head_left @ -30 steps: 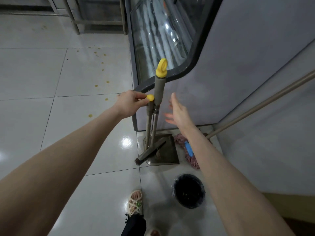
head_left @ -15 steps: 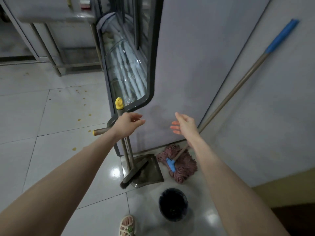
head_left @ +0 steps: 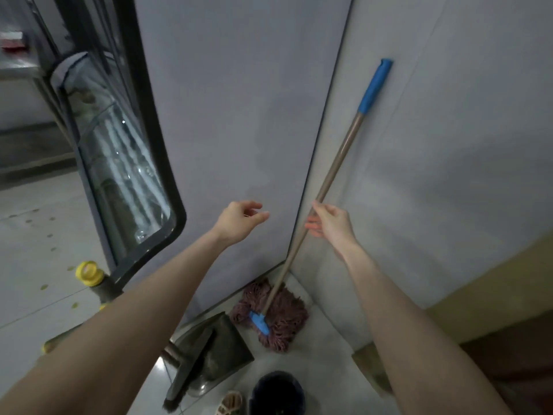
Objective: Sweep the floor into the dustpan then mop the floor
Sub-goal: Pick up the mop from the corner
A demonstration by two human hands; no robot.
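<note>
And there's the switch; 1 second ago the left hand (head_left: 239,220) was pinching the top of the shorter yellow-capped handle, and now it has let go and floats empty in front of the grey panel, fingers loosely curled around nothing; the right hand (head_left: 330,224) has travelled across to the mop handle (head_left: 338,166), thumb on the pole, fingers looking more straight than wrapped, so touching rather than a firm hold, I'd say; the view has swung up and right with it.

The mop leans in the corner, blue grip (head_left: 374,85) against the wall, mop head (head_left: 275,320) on the floor just beside the dustpan (head_left: 223,347); the broom head (head_left: 185,378) rests at the pan's left edge, a yellow cap (head_left: 88,274) poking up left of the arm; a dark bucket (head_left: 278,393) sits below.

What does it mean? Yellow specks (head_left: 45,286) still dot the tiles at left, so the sweep looks undone; going for the mop now seems out of order, unless it's only being shifted aside.
</note>
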